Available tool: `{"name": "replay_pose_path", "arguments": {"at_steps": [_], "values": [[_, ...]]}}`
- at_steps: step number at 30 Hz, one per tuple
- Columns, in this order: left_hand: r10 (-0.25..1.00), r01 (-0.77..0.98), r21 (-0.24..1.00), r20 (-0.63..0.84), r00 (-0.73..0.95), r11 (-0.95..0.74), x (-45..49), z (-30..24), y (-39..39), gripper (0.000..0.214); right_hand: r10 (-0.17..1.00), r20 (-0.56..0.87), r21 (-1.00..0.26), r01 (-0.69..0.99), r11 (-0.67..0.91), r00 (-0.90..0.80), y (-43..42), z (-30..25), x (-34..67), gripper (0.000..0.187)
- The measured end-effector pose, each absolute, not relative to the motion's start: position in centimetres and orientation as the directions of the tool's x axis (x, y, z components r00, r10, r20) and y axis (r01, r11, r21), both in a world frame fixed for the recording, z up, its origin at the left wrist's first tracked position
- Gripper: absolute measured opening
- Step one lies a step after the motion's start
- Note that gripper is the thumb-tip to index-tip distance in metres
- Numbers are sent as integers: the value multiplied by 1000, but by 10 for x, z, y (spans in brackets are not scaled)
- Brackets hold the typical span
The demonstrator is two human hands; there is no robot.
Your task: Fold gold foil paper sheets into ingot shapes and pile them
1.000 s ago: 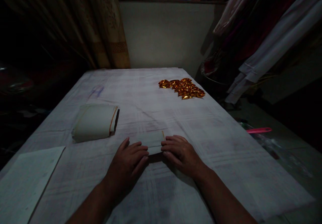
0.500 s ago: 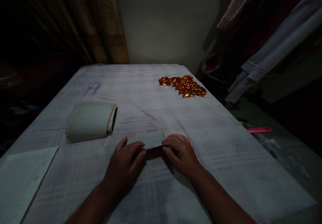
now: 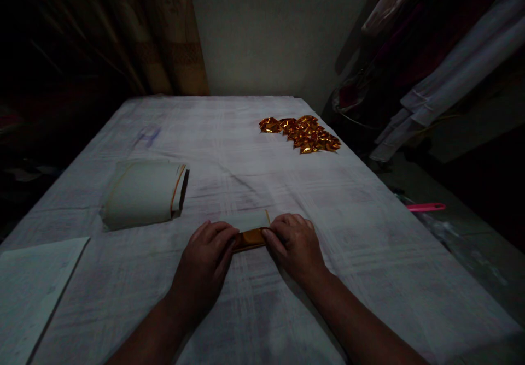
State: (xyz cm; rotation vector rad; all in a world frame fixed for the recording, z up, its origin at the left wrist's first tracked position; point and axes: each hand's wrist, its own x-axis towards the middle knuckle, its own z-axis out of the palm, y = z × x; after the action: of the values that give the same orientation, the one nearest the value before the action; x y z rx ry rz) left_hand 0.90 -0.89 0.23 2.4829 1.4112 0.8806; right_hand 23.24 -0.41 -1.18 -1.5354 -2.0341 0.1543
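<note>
A sheet of gold foil paper lies in front of me, its near edge turned up so a gold strip shows along a pale back. My left hand pinches the left end of that strip between thumb and fingers. At the right end, my right hand grips it the same way, thumb on the near side. Fingertips hide both ends of the paper. Farther back on the right sits a cluster of folded gold foil paper pieces. To the left rests a curled stack of pale sheets with orange edges.
A pale checked cloth covers the table. White paper lies at the near left corner. Curtains hang at the back left, and clothes hang on the right. A pink handle shows beyond the right edge.
The near edge of the paper has been turned up, so its gold side now faces me between my hands. Both hands keep hold of the ends. The view has shifted slightly.
</note>
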Motion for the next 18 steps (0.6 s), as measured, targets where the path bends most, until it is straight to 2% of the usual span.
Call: {"name": "replay_pose_path", "arguments": {"at_steps": [3, 8, 12, 18], "values": [[780, 727, 313, 394, 486, -611, 12, 5, -13, 24, 919, 357, -376, 875, 305, -167, -3, -11, 230, 27], [722, 716, 201, 408, 559, -668, 23, 1, -25, 32, 921, 349, -359, 883, 302, -173, -2, -11, 230, 27], [666, 651, 183, 358, 654, -737, 29, -5, -34, 44, 922, 348, -353, 888, 296, -169, -3, -11, 229, 27], [671, 645, 200, 332, 663, -737, 29, -12, -39, 54, 919, 359, -369, 880, 299, -162, -3, -12, 229, 26]]}}
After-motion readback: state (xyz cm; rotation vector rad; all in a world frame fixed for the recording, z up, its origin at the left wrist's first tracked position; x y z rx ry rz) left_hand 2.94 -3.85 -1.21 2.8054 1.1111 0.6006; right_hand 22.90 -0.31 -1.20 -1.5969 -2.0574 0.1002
